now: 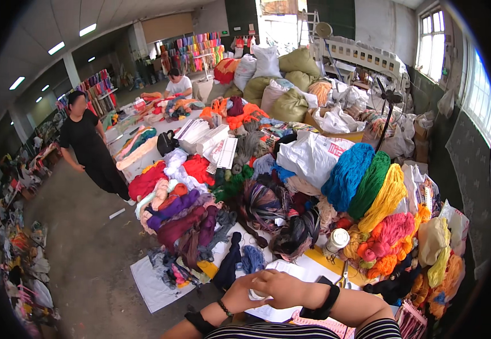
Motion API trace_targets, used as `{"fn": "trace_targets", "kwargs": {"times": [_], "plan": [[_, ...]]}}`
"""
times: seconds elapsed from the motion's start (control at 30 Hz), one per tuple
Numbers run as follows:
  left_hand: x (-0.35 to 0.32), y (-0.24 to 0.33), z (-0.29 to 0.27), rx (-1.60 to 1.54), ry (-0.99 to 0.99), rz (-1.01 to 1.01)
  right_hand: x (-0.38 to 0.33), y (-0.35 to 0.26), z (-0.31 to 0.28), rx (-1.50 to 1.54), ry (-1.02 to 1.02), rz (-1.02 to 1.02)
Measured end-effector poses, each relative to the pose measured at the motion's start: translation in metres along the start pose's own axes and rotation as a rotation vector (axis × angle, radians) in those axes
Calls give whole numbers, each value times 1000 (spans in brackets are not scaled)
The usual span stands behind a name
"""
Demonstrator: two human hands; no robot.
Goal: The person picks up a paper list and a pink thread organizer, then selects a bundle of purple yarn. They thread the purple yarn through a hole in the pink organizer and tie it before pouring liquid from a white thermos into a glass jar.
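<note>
My left hand (241, 293) and my right hand (286, 287) meet low in the middle, fingers curled and overlapping. Between them shows a small whitish thing (255, 295), mostly covered by the fingers; its kind is unclear. White paper or plastic (288, 268) lies just beyond the right hand. Close to the left hand are a dark navy yarn hank (229, 264) and a small blue yarn bundle (252, 259). Scissors (344, 277) with yellowish handles and a clear jar with a white lid (337, 241) stand to the right of my hands.
Heaped yarn covers the table, with blue (348, 176), green (371, 185) and yellow hanks (385, 198) at right. A black fan (390, 97) and stuffed sacks (290, 104) stand behind. One person (84, 141) stands at left; another (178, 85) is farther back.
</note>
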State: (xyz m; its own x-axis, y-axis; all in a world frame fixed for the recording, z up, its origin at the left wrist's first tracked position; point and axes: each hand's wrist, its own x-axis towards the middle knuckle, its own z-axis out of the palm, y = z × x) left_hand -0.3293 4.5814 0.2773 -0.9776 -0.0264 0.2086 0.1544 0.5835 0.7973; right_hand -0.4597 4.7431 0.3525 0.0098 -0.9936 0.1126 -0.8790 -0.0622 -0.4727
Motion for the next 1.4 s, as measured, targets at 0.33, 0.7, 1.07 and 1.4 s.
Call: {"fn": "trace_targets", "kwargs": {"times": [0.33, 0.7, 1.07, 1.4], "plan": [[-4, 27, 29, 68, -174, 41, -51, -21, -20, -182, -226, 127], [-12, 45, 57, -66, -213, -165, -189, 29, -7, 217, 558, 259], [-72, 30, 43, -269, 98, -222, -373, 168, 159, 284, 1006, 1448], [-112, 74, 46, -362, 382, -490, -347, 171, 245, 85, 835, 1465]]}}
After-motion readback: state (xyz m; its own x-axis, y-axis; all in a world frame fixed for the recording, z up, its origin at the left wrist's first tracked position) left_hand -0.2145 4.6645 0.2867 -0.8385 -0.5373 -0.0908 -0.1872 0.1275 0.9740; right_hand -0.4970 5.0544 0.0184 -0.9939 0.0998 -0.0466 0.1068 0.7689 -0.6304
